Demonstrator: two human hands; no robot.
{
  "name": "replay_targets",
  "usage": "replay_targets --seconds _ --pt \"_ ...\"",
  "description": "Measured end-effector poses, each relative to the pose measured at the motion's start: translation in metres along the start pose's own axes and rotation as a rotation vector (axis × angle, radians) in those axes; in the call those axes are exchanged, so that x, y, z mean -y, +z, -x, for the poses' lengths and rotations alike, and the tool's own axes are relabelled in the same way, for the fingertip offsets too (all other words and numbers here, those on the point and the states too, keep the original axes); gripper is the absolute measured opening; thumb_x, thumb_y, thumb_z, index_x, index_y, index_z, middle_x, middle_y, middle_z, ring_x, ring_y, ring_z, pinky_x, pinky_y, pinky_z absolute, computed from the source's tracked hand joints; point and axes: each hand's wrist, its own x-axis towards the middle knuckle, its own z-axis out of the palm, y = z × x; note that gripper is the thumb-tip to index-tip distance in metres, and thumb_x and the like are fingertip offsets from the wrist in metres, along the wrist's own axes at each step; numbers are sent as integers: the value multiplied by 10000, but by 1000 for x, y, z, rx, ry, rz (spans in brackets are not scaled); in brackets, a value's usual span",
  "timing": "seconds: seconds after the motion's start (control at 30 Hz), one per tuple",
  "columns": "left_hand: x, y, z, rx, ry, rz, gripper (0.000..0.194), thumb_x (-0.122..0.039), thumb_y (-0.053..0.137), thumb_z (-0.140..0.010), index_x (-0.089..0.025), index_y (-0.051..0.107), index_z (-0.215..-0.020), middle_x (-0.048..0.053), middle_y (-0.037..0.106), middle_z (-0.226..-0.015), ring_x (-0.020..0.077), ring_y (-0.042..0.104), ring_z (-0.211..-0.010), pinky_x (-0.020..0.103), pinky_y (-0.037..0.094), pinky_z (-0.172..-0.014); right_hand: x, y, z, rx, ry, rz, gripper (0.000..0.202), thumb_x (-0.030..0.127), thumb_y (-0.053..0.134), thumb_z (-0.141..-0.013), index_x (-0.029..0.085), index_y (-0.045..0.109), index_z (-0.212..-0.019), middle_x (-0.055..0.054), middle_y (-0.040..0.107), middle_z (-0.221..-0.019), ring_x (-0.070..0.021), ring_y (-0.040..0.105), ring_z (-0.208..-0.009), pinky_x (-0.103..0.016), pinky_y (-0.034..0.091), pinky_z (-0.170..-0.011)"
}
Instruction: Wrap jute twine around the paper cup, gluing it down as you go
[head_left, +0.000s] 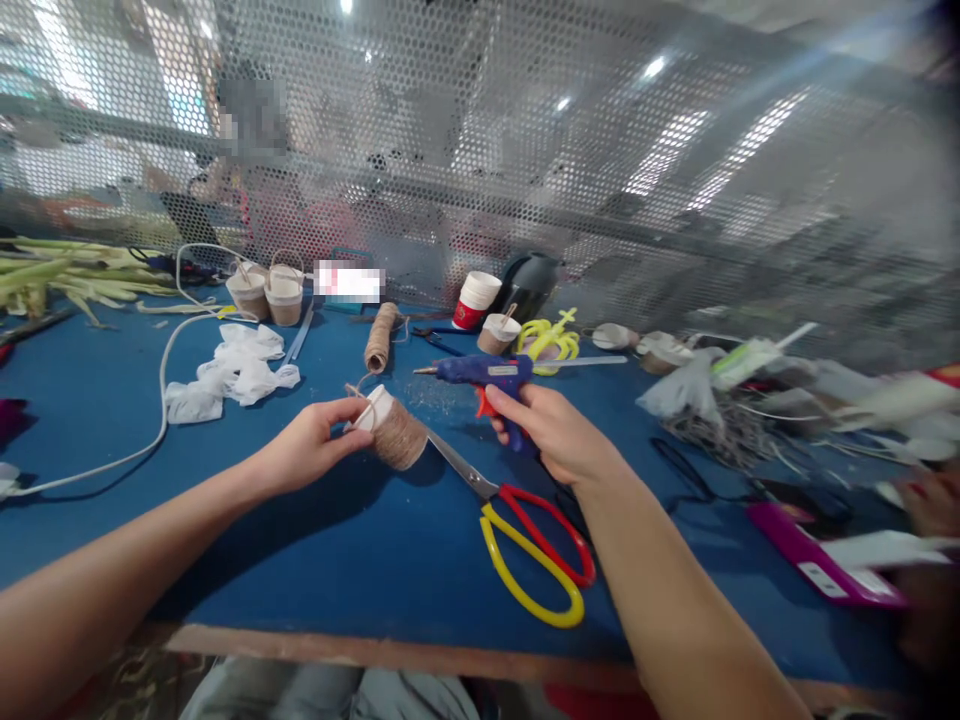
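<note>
My left hand (pixel 326 440) pinches the white rim of a paper cup (pixel 397 437) wrapped in brown twine, which lies tilted just above or on the blue tabletop. A loose end of twine sticks up by its rim. In my right hand (pixel 551 425) is a blue glue gun (pixel 487 372) with an orange trigger, its nozzle aimed left over the cup and a clear glue stick coming out of its back. Scissors (pixel 491 493) with one red and one yellow handle lie between my hands. Behind the cup rests a twine spool (pixel 381 338).
Twine-wrapped cups (pixel 283 298) and crumpled white plastic (pixel 240 370) stand or lie at left, near a white cable (pixel 166 390). Stacked paper cups (pixel 477 298) and yellow looped pieces (pixel 551 340) are at the back. A perforated metal screen (pixel 450 130) closes off the rear. Another person's hand (pixel 930 505) shows at right.
</note>
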Motion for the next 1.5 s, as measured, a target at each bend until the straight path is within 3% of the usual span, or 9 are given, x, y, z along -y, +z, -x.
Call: replay_targets --seconds 0.23,0.4,0.57,0.67,0.73,0.8,1.03,1.2,1.5 --pt "1 2 4 -4 50 -178 200 -264 456 -797 -138 588 -879 46 629 -853 173 552 -801 269 423 -735 -30 9 -57 -145 61 260 288 394 568 -727 175 497 -554 -7 499 -469 -120 494 -424 -257 404 -423" --pt "-6 1 5 12 116 -307 153 -219 448 -808 -139 576 -785 45 616 -761 160 535 -722 276 415 -689 -39 15 -74 -234 23 511 312 343 643 -656 186 476 -443 -58 514 -475 -244 572 -636 -340 417 -571" --pt "-14 3 8 31 202 -422 139 -169 452 -816 -157 578 -874 74 642 -903 204 554 -855 354 374 -793 1 32 -49 -190 -191 587 225 355 578 -724 181 578 -581 -105 609 -781 -250 553 -872 -355 401 -753" --pt "-14 7 10 22 271 -466 143 -148 463 -810 -153 577 -896 79 648 -909 221 554 -899 389 350 -827 33 52 -23 36 -380 536 249 387 504 -782 212 621 -650 -33 630 -859 -161 561 -874 -265 405 -788" --pt "-13 9 11 18 310 -494 140 -145 465 -808 -152 582 -885 83 648 -913 228 551 -905 407 340 -835 46 64 -10 278 -534 448 247 369 516 -778 188 615 -644 -45 628 -907 -173 551 -918 -282 400 -809" --pt "-13 9 11 16 327 -511 151 -144 462 -807 -154 585 -896 91 642 -940 233 547 -910 424 334 -842 50 71 -2 382 -559 372 207 342 569 -738 165 597 -632 -65 619 -944 -191 547 -938 -310 393 -826" --pt "-18 -2 10 96 135 -174 171 -224 476 -807 -143 594 -901 61 647 -881 182 574 -811 301 416 -753 43 57 10 230 -359 -68 157 283 593 -706 148 563 -632 -58 591 -938 -139 569 -814 -306 426 -781" --pt "-20 -4 10 168 34 180 244 -263 499 -792 -127 585 -976 49 639 -955 171 565 -869 262 428 -789 38 49 20 53 -430 -63 162 318 624 -686 166 579 -655 -23 593 -773 -131 546 -739 -288 434 -727" --pt "-19 -3 10 181 18 283 244 -274 521 -780 -115 594 -950 50 634 -939 166 553 -865 267 434 -791 23 47 25 13 -380 -88 190 341 614 -695 162 573 -651 -19 576 -734 -122 516 -666 -280 430 -657"
